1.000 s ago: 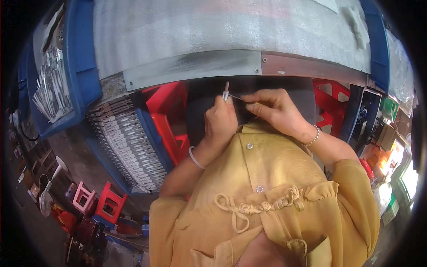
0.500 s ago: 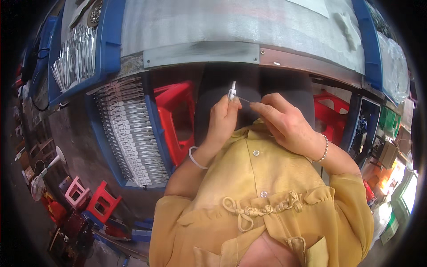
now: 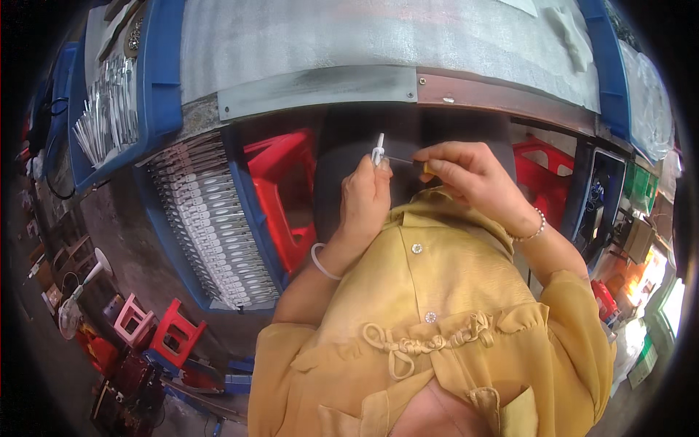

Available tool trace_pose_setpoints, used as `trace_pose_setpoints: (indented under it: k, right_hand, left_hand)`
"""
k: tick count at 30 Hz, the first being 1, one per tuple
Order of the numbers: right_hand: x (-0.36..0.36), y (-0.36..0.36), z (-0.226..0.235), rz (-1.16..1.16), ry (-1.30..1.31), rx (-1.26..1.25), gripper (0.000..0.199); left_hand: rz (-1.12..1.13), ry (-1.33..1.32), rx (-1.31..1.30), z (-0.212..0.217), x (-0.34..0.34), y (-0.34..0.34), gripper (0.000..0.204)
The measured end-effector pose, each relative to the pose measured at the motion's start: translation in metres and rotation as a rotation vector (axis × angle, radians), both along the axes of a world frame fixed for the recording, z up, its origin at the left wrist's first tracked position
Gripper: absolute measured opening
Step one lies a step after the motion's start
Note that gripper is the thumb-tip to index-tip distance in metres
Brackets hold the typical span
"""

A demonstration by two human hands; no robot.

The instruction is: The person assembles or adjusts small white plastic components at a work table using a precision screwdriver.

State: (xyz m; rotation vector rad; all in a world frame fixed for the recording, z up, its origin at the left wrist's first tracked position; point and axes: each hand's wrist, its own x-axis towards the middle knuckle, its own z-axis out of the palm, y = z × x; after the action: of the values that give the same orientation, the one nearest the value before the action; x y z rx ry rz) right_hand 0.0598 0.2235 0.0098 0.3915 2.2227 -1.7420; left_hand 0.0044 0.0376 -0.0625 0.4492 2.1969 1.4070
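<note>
My left hand (image 3: 364,195) is closed around a small white plastic part (image 3: 378,151), whose narrow tip points up past the thumb. The rest of that part is hidden in the fingers. My right hand (image 3: 477,178) pinches a small screwdriver (image 3: 427,168) by its dark and yellow handle. Its thin shaft runs left to the white part; whether the tip touches it is too small to tell. Both hands are held over my lap, short of the table edge.
Ahead lies the table (image 3: 313,33) with a pale padded cover. A blue bin (image 3: 162,95) of thin metal pieces is at its left; below it a blue crate (image 3: 255,218) holds rows of white-handled parts. Red stools (image 3: 280,193) stand on both sides of my legs.
My right hand has turned, and the screwdriver's yellow handle now shows between its fingers. The shaft lies flatter against the white part. My left hand keeps its grip, nearly in place.
</note>
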Motion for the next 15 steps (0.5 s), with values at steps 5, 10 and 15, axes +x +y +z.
trace_pose_setpoints:
  k: [5, 10, 15]
  right_hand:
    - [-0.003, -0.012, -0.002, 0.334, 0.407, 0.701, 0.013]
    - [-0.016, -0.001, -0.010, -0.092, -0.014, 0.064, 0.015]
    - [-0.012, -0.003, 0.015, 0.705, 0.391, 0.870, 0.043]
  left_hand:
    - [-0.015, 0.118, -0.213, -0.011, 0.005, 0.004, 0.021]
    - [-0.050, 0.175, -0.259, -0.012, 0.002, 0.004, 0.021]
    - [-0.053, 0.089, -0.121, -0.011, 0.003, 0.002, 0.020]
